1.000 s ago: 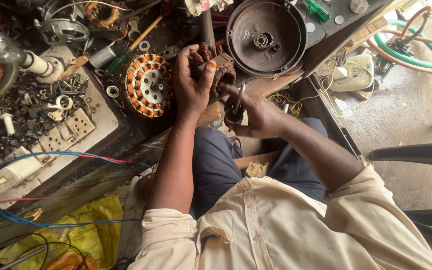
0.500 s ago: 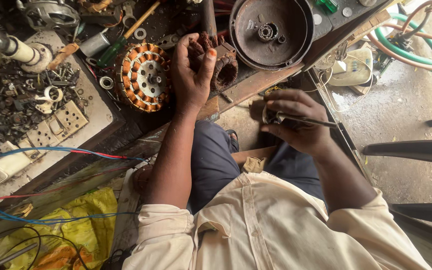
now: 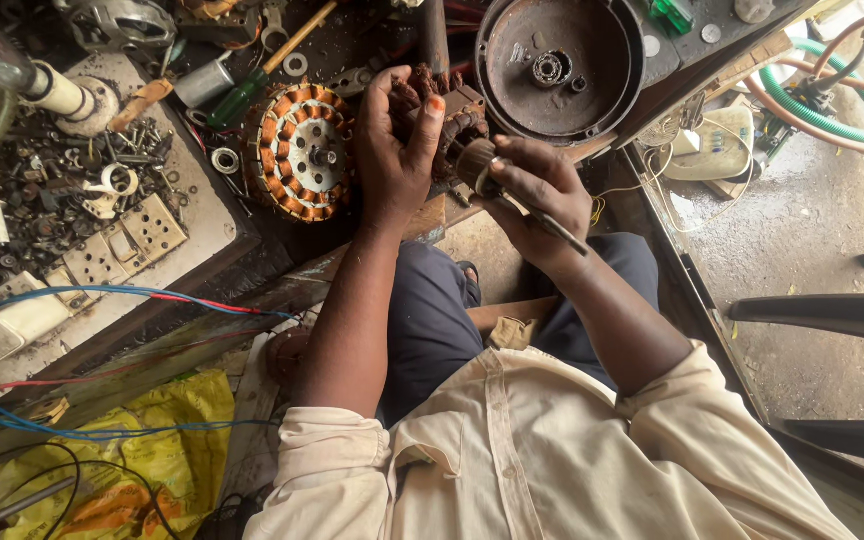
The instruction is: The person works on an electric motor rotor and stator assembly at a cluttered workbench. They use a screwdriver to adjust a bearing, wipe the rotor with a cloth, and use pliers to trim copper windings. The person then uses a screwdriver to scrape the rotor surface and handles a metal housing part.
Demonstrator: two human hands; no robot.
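Hands: left hand clamped steadying wound armature; right hand gripping wooden-handled tool against it; stator beside left.

hands grip wound stator

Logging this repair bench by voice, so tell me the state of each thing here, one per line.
left hand: gripping the small wound coil part.
small wound coil part: held up against the bench edge.
right hand: closed on a thin tool.
thin tool: tip at the coil part.
stator: lying flat, loose.
round motor cover: off, hollow side up.
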